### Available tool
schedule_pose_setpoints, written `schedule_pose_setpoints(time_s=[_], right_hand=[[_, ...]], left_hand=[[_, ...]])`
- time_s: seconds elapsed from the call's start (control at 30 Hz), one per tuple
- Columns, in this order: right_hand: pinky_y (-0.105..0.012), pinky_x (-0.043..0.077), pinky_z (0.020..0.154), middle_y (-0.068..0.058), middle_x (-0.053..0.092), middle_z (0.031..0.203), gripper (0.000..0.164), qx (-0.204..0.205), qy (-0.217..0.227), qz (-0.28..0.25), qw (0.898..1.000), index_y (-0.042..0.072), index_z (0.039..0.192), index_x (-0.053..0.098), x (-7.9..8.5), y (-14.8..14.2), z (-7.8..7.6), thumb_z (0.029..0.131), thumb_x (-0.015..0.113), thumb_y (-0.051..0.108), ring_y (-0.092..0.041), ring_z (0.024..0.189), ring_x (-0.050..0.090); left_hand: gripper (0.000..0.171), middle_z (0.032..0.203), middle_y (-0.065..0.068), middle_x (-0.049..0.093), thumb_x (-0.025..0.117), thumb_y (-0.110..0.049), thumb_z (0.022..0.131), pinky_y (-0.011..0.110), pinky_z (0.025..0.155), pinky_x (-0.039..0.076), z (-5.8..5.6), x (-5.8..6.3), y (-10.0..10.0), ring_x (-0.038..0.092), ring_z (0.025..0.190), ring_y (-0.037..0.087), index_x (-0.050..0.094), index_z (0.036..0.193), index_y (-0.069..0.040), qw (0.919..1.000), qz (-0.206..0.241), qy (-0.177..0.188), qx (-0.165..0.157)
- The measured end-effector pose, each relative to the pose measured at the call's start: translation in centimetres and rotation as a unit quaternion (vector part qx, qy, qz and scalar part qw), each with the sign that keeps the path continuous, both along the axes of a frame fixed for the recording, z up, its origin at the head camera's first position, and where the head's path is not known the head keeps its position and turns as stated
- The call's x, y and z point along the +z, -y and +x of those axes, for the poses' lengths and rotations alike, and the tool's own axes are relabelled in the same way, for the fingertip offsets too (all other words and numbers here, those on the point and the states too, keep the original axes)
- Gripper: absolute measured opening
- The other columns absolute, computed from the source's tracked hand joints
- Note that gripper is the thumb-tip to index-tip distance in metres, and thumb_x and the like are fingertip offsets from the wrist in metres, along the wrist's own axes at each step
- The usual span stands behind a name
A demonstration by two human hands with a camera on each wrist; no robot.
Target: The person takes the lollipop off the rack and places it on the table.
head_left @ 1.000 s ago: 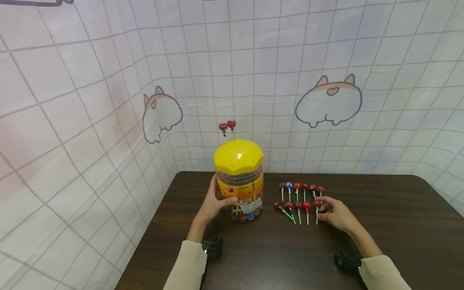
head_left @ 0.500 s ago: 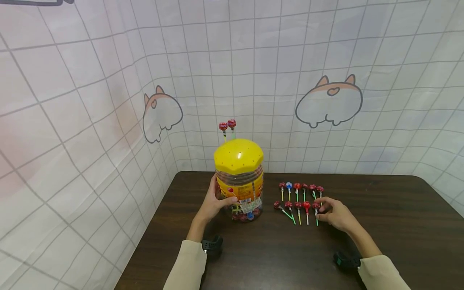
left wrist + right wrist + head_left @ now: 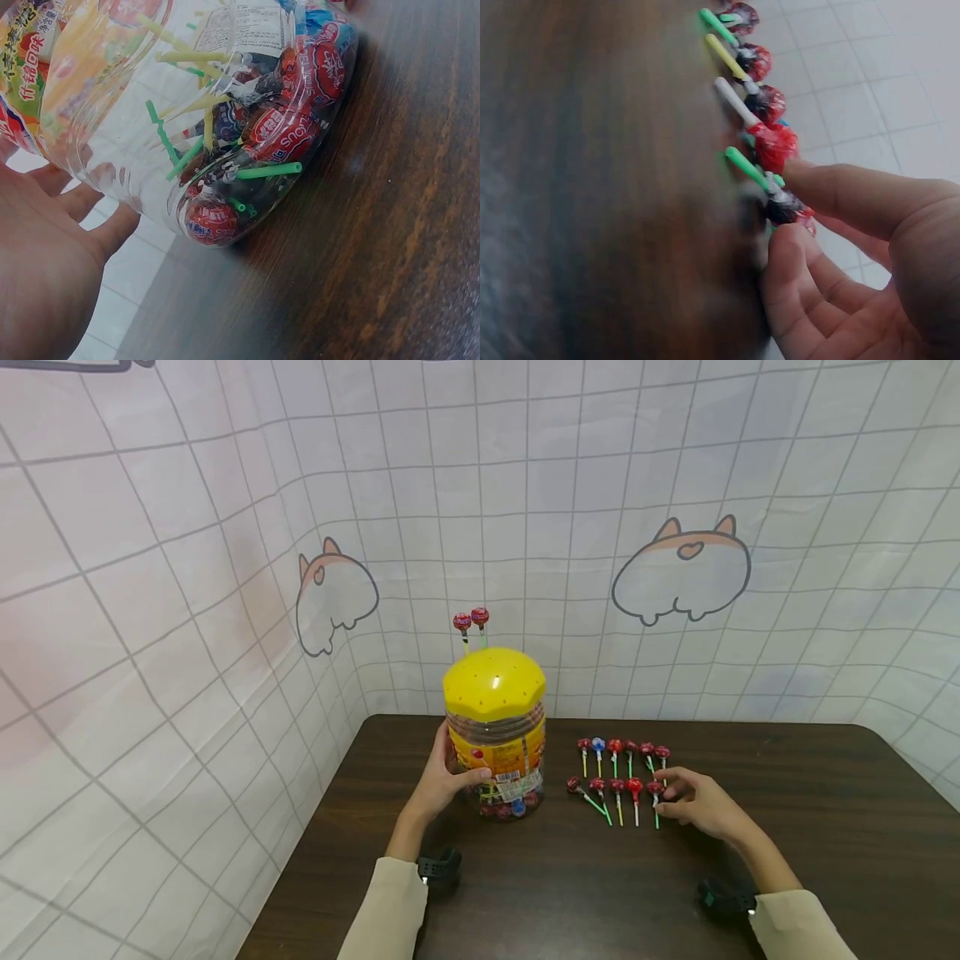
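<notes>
A clear candy jar (image 3: 498,760) with a yellow lid (image 3: 493,685) stands upright on the dark table. My left hand (image 3: 442,781) holds its left side, the thumb across the label. Lollipops (image 3: 289,131) with green and yellow sticks show through the jar's base in the left wrist view. At the right end of a front row of lollipops (image 3: 617,785), my right hand (image 3: 697,803) holds a green-stick lollipop (image 3: 656,789) lightly by its head. In the right wrist view that lollipop (image 3: 784,208) sits between thumb and fingertips. A back row of lollipops (image 3: 615,746) lies behind.
Two lollipops (image 3: 462,622) stand upright at the lid's back left. Small holes dot the lid. A white grid-patterned cloth (image 3: 525,510) hangs behind and to the left of the dark wooden table (image 3: 585,893).
The lollipop at my right fingertips has shifted slightly towards me, its head a little lower. My right hand has moved slightly right. The left hand and jar have stayed put.
</notes>
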State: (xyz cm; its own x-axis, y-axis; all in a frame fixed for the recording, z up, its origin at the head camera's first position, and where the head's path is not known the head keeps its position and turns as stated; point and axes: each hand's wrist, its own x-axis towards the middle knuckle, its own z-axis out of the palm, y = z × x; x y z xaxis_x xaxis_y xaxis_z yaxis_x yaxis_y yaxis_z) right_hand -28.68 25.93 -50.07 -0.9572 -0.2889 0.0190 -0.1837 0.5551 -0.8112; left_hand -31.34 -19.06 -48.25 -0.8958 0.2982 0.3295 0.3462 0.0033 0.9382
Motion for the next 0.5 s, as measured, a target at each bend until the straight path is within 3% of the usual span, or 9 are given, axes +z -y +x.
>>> schedule_pose_setpoints(time_s=[0.27,0.5], right_hand=[[-0.032,0.059,0.070,-0.014,0.062,0.103,0.054,-0.008,-0.022,-0.033,0.999,-0.001,0.143,0.050,2.5,-0.4,0.8,0.097,0.072,0.018,-0.017,0.082,0.064],[-0.029,0.057,0.067,-0.008,0.062,0.098,0.039,0.023,-0.127,-0.075,0.989,0.007,0.136,0.057,7.8,3.3,2.7,0.100,0.067,0.016,-0.015,0.081,0.065]], left_hand=[[0.100,0.153,0.006,0.043,0.081,-0.021,0.089,0.055,0.118,0.040,0.1,0.1,0.1,0.048,0.138,0.026,0.013,0.161,-0.032,0.9999,0.004,-0.005,-0.008],[0.098,0.155,0.007,0.042,0.078,-0.018,0.091,0.055,0.119,0.039,0.1,0.2,0.1,0.047,0.139,0.027,0.011,0.162,-0.031,0.9999,0.004,-0.004,-0.010]])
